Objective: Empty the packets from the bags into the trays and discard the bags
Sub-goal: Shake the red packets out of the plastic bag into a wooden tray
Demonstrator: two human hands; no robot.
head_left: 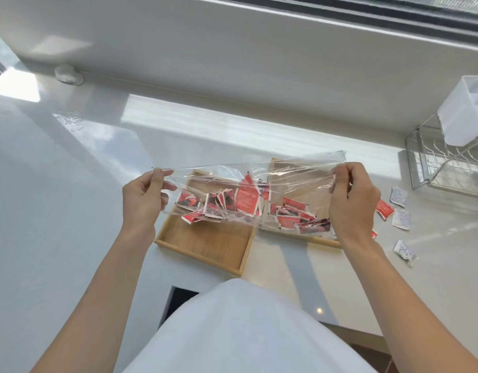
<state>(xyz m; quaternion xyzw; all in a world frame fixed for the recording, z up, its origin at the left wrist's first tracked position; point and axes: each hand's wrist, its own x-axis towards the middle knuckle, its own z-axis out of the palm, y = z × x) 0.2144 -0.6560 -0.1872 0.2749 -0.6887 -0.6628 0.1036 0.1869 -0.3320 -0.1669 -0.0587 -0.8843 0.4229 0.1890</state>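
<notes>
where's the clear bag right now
In the head view, the clear bag is held up mid-frame, stretched between the left hand and the right hand, over the wooden trays on the counter.

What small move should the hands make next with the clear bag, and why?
Probably tip the clear plastic bag gently downward: the left hand and right hand pinch its ends, stretched above the two light wooden trays, and small red packets seem inside it.

Both hands, left (pixel 143 196) and right (pixel 352 196), pinch a clear bag (pixel 254 179) stretched above two wooden trays (pixel 205 246) holding red packets (pixel 245 199).
</notes>
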